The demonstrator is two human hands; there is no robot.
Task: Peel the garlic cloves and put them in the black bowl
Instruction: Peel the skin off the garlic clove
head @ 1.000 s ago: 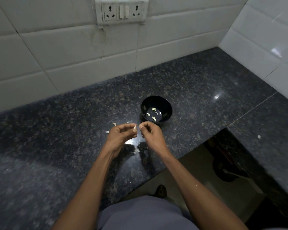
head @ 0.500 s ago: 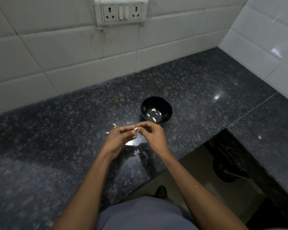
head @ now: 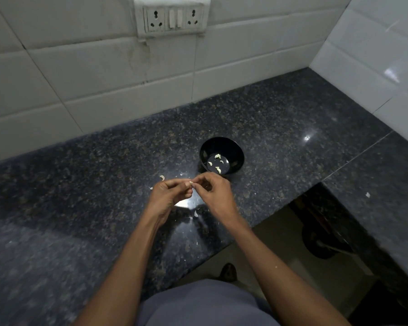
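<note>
Garlic clove (head: 191,184) pinched between left hand (head: 169,196) and right hand (head: 216,196) fingers — orientation too small to tell.

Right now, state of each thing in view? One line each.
left hand: pinches garlic clove at its fingertips
right hand: fingers curled, picking at the same clove
black bowl: upright on countertop, holds about four peeled cloves
skin scraps: loose on countertop near hands
wall socket: nothing plugged in
</note>
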